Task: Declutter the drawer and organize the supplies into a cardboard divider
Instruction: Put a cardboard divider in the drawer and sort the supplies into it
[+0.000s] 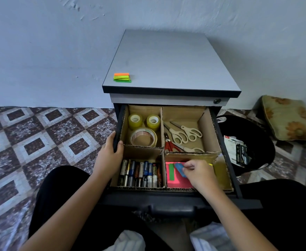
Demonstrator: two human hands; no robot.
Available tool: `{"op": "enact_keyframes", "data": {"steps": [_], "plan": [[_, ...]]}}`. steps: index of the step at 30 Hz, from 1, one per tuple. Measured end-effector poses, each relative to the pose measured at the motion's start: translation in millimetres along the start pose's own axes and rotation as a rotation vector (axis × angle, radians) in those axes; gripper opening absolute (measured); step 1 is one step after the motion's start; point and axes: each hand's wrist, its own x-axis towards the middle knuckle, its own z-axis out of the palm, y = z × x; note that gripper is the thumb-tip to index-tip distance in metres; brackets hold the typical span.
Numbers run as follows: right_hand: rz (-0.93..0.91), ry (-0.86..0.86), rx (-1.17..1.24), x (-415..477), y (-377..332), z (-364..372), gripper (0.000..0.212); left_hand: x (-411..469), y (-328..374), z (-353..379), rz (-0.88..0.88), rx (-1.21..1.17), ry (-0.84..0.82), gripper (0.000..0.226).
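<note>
The open drawer (239, 189) holds a cardboard divider (162, 127) with four compartments. Tape rolls (143, 137) lie back left, scissors (184, 134) back right, several batteries (141, 173) front left. In the front right compartment a pink sticky pad (176, 181) carries a green strip (171, 171). My right hand (197, 172) pinches a blue strip pad (179, 169) above that pink pad. Over on the other side, my left hand (110, 153) grips the drawer's left wall. A stack of orange, yellow and green sticky strips (122, 77) lies on the cabinet top (172, 60).
A black bin (257, 134) with stapler packaging (237, 151) stands right of the drawer. A patterned cushion (290, 118) leans by the wall beyond it. Patterned floor tiles (39, 138) spread to the left. My knees flank the drawer front.
</note>
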Motion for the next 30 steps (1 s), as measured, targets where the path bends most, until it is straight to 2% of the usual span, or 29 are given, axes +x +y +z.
{"op": "enact_keyframes", "data": {"steps": [6, 17, 30], "plan": [[0.044, -0.024, -0.071, 5.1, -3.1, 7.7, 0.023, 0.2, 0.3, 0.9, -0.009, -0.004, -0.004, 0.05], [-0.004, -0.026, -0.19, 0.9, -8.0, 9.9, 0.021, -0.6, 1.2, -0.8, 0.0, -0.005, -0.009, 0.05], [-0.028, -0.082, -0.106, 2.9, -7.6, 7.1, 0.019, -2.0, 2.9, -1.8, -0.006, -0.025, -0.013, 0.049]]}}
